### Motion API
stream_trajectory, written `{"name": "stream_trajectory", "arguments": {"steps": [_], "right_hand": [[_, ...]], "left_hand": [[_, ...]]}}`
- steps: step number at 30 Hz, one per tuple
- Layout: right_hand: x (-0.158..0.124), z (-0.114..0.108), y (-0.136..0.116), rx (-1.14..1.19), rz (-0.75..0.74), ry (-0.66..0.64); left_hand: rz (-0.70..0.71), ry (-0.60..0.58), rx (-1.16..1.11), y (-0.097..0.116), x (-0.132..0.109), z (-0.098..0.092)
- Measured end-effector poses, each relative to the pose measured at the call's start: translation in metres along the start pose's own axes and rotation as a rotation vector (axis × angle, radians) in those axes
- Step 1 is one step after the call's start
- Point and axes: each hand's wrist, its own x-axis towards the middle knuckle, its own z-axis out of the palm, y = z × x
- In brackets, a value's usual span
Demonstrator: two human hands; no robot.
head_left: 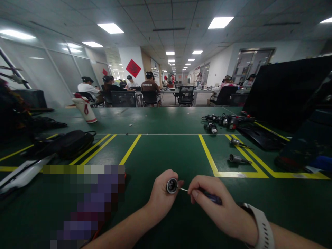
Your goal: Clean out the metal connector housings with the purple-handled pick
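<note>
My left hand (163,193) is closed around a round metal connector (172,186), its open end facing me with dark contacts inside. In my right hand (215,202) is a small screwdriver (213,198), gripped by its dark bluish handle. Its thin shaft points left, and the tip is at or close to the connector's right side; I cannot tell whether it touches. Two metal cylindrical parts with thin stems, an upper one (237,142) and a lower one (237,159), lie farther right on the green table (166,152).
At the back right sit several dark connectors (212,128) beside a black flat object (261,136). A large black panel (290,93) stands behind them. On the left are a white cup (85,109), a black case (70,143) and a pixelated object (95,200). People sit at far desks.
</note>
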Motion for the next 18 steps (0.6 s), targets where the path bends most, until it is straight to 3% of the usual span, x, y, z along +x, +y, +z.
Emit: {"name": "stream_trajectory", "arguments": {"steps": [9,12,18], "right_hand": [[0.006,0.007,0.025,0.536,0.309,0.041],[0.003,0.007,0.024,0.491,0.270,0.071],[-0.006,0.003,0.007,0.073,0.054,0.065]], "left_hand": [[0.043,-0.027,0.020,0.006,-0.002,-0.002],[0.042,-0.024,0.041,0.006,-0.001,-0.002],[0.040,-0.018,0.083,0.005,-0.003,0.000]]}}
